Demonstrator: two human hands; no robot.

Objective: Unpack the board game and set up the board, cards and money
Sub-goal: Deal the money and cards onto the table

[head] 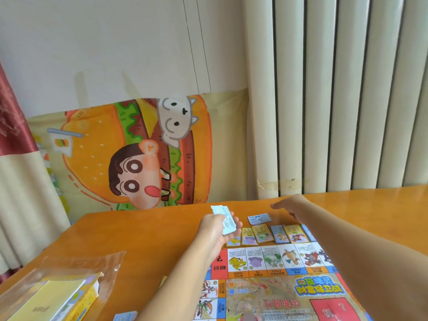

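So, the L hand (216, 230) has fingers and thumb curled round a blue stack (222, 213) of thin slips; can't tell if they're money or cards. The top of the stack pokes out above the fingers and looks slightly fanned. The R hand (293, 208) is out to the right of that grip and a bit farther away, fingers stretched flat, nothing seen in it.

Just right of the grip lies a small pile (259, 219) of similar slips. Below-right of it is a row of cards (261, 233) along the far edge of the board (278, 288).

Risks, imo:
- The hold is loose and one-handed, so slips could slide out and scatter on the table (139, 228), which looks smooth.
- The R forearm crosses over the card row, so a low pull-back could sweep the cards out of line.
- The board looks like thin paper, so a wrist dragging on it would prob. shift it and the cards with it.
- Dropping slips on the pile from a height could knock it askew.

Box (58, 300) and plastic bag (92, 262) sit well below-left of the grip.
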